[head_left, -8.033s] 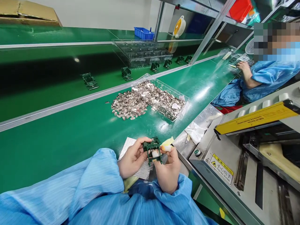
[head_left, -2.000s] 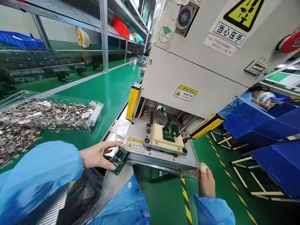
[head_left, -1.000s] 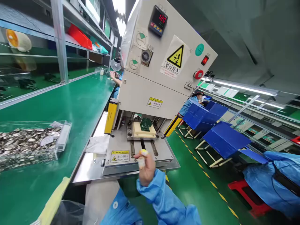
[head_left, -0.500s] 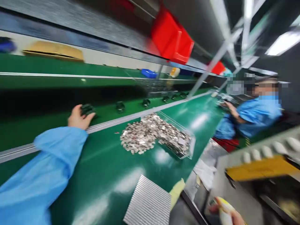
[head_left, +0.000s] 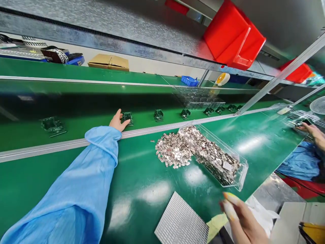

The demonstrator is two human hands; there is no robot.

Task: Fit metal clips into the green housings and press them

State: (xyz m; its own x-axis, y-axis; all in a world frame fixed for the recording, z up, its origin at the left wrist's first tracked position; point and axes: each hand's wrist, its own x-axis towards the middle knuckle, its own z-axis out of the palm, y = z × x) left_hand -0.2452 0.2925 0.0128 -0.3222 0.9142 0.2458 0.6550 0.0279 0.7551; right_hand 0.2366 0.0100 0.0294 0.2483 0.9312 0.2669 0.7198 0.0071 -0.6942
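Note:
My left hand point(head_left: 118, 121) reaches over the green strip, thumb and fingers closed round the edges of a small green circuit board point(head_left: 127, 118). Its sleeve is blue. At the lower right is my right hand point(head_left: 245, 218), blurred, with pale and yellow coverings on its fingertips. Those fingertips are drawn together; what they hold, if anything, is too blurred to tell. Left of that hand lies a silvery gridded plate point(head_left: 183, 219) on the green worktop. Beyond it, small shiny metal pieces point(head_left: 174, 150) are heaped beside a clear plastic tray point(head_left: 242, 174) full of them.
More circuit boards stand along the strip, one at left point(head_left: 53, 127) and another at right point(head_left: 158, 115). A metal rail point(head_left: 142, 130) edges the worktop. Red bins point(head_left: 236, 37) hang overhead beside a slanting post point(head_left: 281, 76). A co-worker's hand point(head_left: 313, 134) is at far right.
My view has swung left, so the pile and tray appear farther right. A board at the left has come into view. My right hand is higher, nearer the tray. My left hand stays at its board.

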